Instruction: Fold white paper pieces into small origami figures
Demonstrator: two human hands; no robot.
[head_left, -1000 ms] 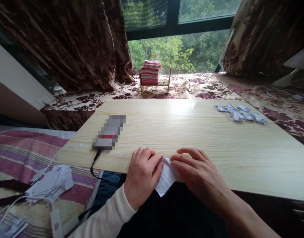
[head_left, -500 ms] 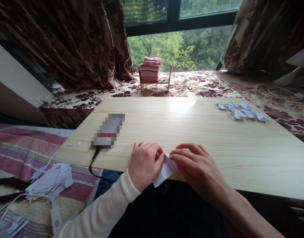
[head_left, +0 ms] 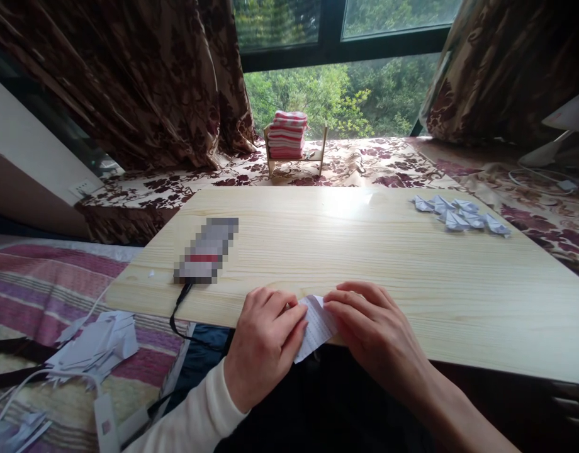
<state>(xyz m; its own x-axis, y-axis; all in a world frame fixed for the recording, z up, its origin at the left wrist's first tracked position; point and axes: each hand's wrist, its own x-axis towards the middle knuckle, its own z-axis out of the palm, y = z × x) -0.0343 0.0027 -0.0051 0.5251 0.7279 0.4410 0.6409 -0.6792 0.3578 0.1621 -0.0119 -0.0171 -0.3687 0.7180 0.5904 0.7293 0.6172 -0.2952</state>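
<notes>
paper (head_left: 318, 324) hangs over the table's near edge, gripped on both sides: left hand (head_left: 265, 340) closed on its left, right hand (head_left: 369, 324) pinching its right. my left hand has slid back toward me since half a second ago. scraps (head_left: 98, 343) lie on the bed at left. on the pale table (head_left: 365, 258): blurred device (head_left: 207, 250), then folded pieces (head_left: 462, 214) far right. curtains (head_left: 143, 82) and window (head_left: 327, 94) beyond.

Folded paper shapes (head_left: 462, 214) far beyond the right hand (head_left: 369, 327); pixelated device (head_left: 207, 250) just past the left hand (head_left: 265, 336); paper scraps (head_left: 98, 343) well left.
</notes>
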